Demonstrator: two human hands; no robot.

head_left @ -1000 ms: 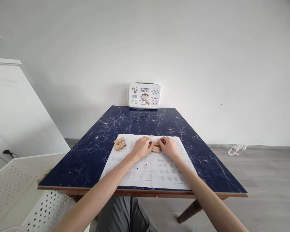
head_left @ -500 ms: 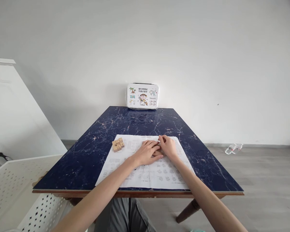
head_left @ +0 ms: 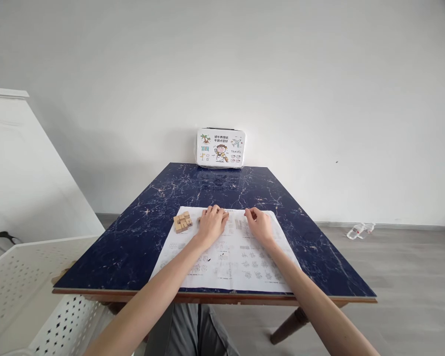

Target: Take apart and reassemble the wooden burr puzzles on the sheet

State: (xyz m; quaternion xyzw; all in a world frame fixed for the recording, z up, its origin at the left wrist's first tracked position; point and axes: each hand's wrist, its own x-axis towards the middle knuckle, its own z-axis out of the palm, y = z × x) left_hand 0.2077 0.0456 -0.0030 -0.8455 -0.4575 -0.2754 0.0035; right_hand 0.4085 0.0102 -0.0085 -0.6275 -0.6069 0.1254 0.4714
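My left hand is curled palm-down over the upper middle of a printed sheet. A bit of a wooden block shows at its left edge; the hand hides the rest. To its right, my right hand rests on the sheet, thumb and fingertips drawn together in a pinch. Whether anything small sits between those fingertips cannot be made out. Several small wooden blocks lie packed together on the sheet's upper left edge.
The sheet lies on a dark blue marble-patterned table. A white cartoon-printed case stands at the table's far end against the wall. Left of the table is a white perforated basket. Clear plastic bottles lie on the floor at right.
My left hand has slid left, away from my right hand, and the wooden piece seen beneath it has gone from that spot. My right hand stays nearly in place.
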